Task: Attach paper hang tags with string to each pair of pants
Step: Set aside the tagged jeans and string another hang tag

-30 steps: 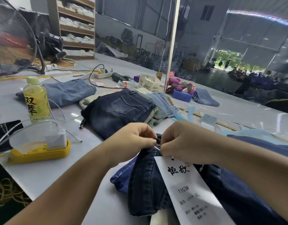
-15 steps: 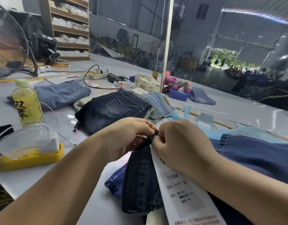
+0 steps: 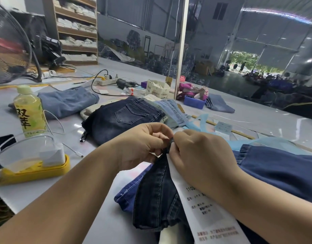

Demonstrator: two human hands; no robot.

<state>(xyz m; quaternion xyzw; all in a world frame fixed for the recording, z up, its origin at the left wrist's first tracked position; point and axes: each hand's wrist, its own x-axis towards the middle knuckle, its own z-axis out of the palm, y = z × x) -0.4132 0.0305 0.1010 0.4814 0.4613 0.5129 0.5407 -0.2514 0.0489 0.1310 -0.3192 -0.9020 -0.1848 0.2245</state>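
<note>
Nearly tied: the tag meets the dark jeans

Closest to the camera, the paper hang tag lies long, flat and stiff across the dark jeans, its printed face up so the size line reads. Those jeans are heavy, seamed denim with pale topstitching, bunched upward at one point because both hands lift it there. The left hand curls its fingers and pinches a small dark fold of the jeans; the right hand curls over the tag's top end and pinches at the same spot, touching the left. I judge this is where the string is being worked through, though the string itself is hidden between the fingertips. Just right of the dark jeans, a brighter blue pair spreads soft and wrinkled under the right forearm.

Left of the dark jeans, on the smooth grey desk, a clear plastic cup rests on a yellow holder, with a green drink bottle just beyond. Behind the hands lies a stack of folded jeans, back pocket up, probably waiting or finished; I cannot tell which. Farther off lie a power strip and a purple box.
</note>
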